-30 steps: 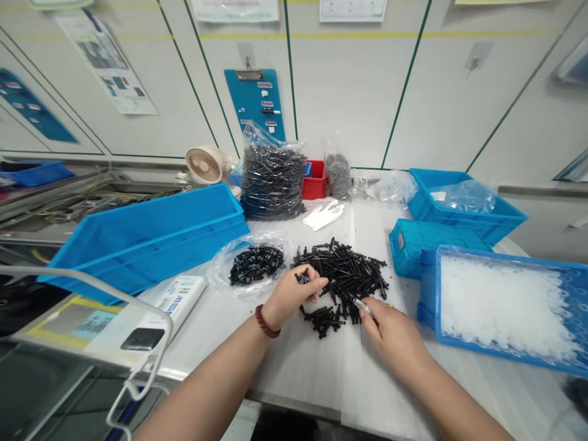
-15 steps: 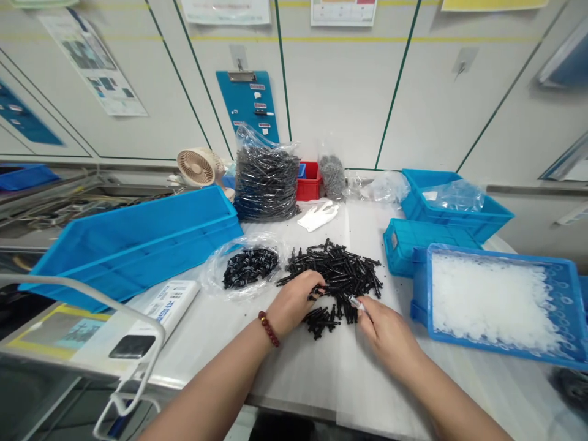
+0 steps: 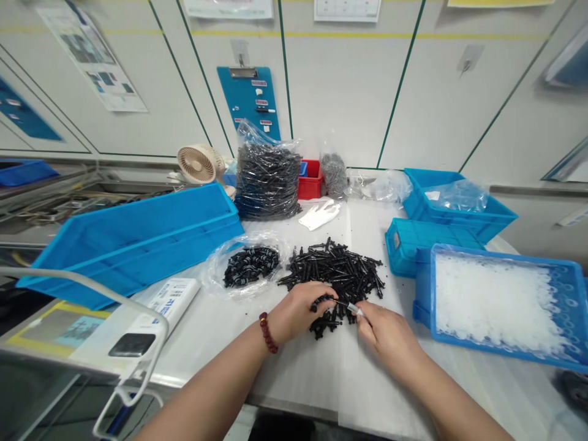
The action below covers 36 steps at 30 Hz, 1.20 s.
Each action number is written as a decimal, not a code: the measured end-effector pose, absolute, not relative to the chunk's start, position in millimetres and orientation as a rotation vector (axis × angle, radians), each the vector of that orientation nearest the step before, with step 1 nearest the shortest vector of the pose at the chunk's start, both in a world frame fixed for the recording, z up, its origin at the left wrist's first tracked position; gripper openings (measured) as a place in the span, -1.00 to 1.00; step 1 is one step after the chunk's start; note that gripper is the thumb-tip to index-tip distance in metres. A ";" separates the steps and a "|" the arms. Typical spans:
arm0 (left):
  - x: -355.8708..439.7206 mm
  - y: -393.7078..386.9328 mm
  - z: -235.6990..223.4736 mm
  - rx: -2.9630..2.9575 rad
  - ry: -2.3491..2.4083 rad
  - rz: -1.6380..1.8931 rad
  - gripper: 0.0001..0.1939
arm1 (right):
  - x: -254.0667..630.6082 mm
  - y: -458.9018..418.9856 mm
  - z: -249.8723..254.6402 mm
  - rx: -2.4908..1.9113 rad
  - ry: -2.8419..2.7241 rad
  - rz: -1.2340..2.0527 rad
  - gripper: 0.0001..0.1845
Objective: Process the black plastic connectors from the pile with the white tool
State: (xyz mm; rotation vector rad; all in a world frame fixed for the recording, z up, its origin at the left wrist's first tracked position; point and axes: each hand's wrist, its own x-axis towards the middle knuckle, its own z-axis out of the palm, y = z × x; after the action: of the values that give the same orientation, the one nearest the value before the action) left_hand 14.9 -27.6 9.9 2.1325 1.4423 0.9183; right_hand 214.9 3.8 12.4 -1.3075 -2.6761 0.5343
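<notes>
White-covered surface (image 3: 294,386) beneath both hands. Long blue bin (image 3: 151,239) left of left hand, beyond it. Blue tray (image 3: 425,294) holding translucent white pieces, right of right hand. Pile of black parts (image 3: 340,266) just beyond hands. Left hand (image 3: 301,312) closed, pinching slim black part (image 3: 340,302). Right hand (image 3: 388,331) gripping pale slender tool (image 3: 355,310), its end meeting black part between hands.

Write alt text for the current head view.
A person's left hand holds a black part to a pale tool in the right hand, over a pile of black parts. A clear bag of black pieces lies left, a blue bin of white pieces right.
</notes>
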 end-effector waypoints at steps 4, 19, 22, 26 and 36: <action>19.9 -28.5 8.3 2.092 1.354 0.885 -0.83 | 211.1 0.7 12.0 -1.286 -2.754 0.506 -0.84; 25.1 -31.6 8.1 2.005 1.263 0.853 -0.80 | 211.2 -1.9 9.3 -1.339 -2.734 0.443 -0.73; 22.8 -31.2 7.9 2.020 1.243 0.853 -0.79 | 211.7 -0.9 8.7 -1.269 -2.716 0.522 -0.84; 19.9 -31.4 7.8 1.985 1.250 0.856 -0.78 | 212.5 0.9 7.9 -1.206 -2.715 0.638 -0.81; 20.4 -33.9 9.5 1.911 1.236 0.917 -0.79 | 212.0 0.2 10.7 -1.276 -2.710 0.540 -0.80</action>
State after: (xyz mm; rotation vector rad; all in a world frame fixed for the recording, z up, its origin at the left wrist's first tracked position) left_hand 20.4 -33.9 9.5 1.9114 1.2364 0.9169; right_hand 212.0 0.2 10.7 -1.2762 -2.7098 0.5396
